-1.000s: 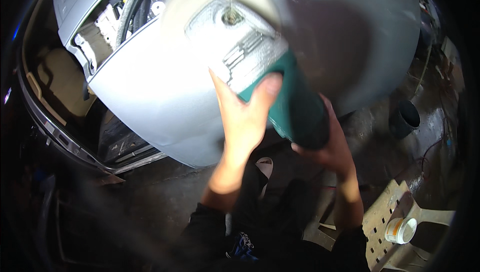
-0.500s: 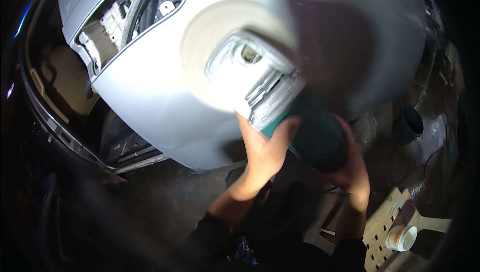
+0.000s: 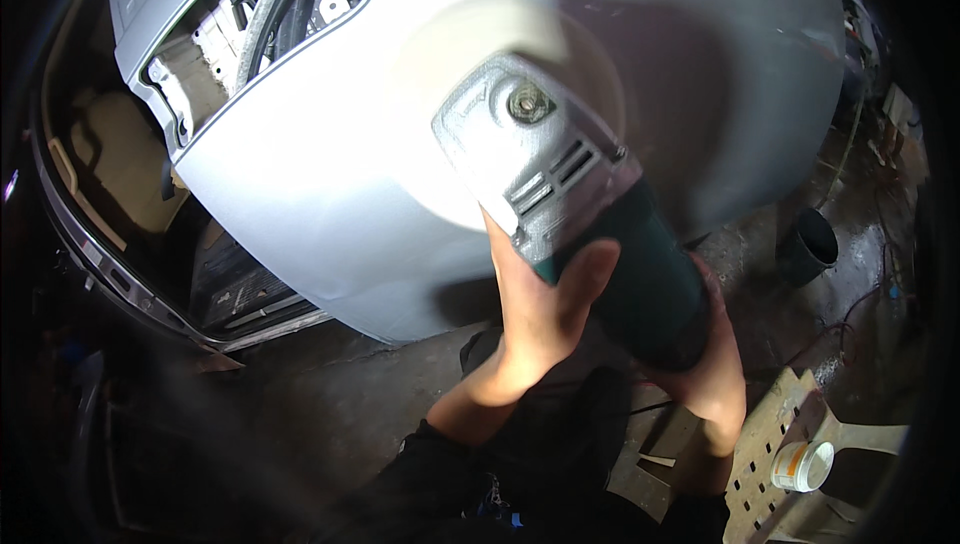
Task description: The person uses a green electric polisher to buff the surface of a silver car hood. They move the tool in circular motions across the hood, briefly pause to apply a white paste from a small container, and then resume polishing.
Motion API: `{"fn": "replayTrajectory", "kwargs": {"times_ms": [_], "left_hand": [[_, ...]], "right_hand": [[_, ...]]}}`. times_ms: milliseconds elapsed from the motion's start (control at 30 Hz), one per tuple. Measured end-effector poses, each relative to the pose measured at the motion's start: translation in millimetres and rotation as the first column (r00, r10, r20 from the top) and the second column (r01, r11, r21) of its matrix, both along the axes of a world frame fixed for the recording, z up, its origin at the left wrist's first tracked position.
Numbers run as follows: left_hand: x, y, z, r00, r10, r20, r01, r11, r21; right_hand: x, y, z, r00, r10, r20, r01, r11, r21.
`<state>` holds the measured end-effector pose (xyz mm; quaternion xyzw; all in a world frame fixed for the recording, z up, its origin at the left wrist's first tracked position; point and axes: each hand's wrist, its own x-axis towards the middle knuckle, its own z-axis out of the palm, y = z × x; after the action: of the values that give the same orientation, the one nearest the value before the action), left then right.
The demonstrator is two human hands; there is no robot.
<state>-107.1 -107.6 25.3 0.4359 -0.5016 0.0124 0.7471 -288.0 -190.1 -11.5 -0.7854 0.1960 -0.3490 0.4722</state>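
Note:
A rotary polisher (image 3: 640, 279) with a silver metal head and a dark green body lies over a pale grey car panel (image 3: 300, 194). Its round cream pad (image 3: 440, 54) is against the panel and blurred at the rim. My left hand (image 3: 545, 309) grips the front of the body just behind the metal head, thumb on top. Around the rear end wraps my right hand (image 3: 718, 344), its fingers mostly hidden beneath the tool. The polisher casts a dark shadow on the panel to its right.
At the left, an open door frame (image 3: 130, 284) shows a tan seat (image 3: 125, 164). A window opening lies at the upper left. A dark bucket (image 3: 808, 244) stands on the wet floor at right. Lower right, a perforated plastic chair (image 3: 760, 464) bears a white tub (image 3: 803, 466).
The polisher, with both hands on it, has shifted slightly to the right and down in the picture. Its metal head looks sharper now. The surroundings have shifted a little in view.

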Motion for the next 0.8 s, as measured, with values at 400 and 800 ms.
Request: {"fn": "replayTrajectory", "kwargs": {"times_ms": [400, 800], "left_hand": [[22.6, 4.0, -18.7, 0.927, 0.352, 0.13, -0.354, 0.935, -0.007], [128.5, 179.3, -158.4, 0.388, 0.89, 0.24, -0.772, 0.456, -0.442]], "right_hand": [[66.7, -14.3, -60.7, 0.913, 0.263, 0.313, -0.307, 0.946, 0.101], [138.0, 78.0, -76.1, 0.845, 0.49, -0.216, -0.53, 0.823, -0.205]]}}
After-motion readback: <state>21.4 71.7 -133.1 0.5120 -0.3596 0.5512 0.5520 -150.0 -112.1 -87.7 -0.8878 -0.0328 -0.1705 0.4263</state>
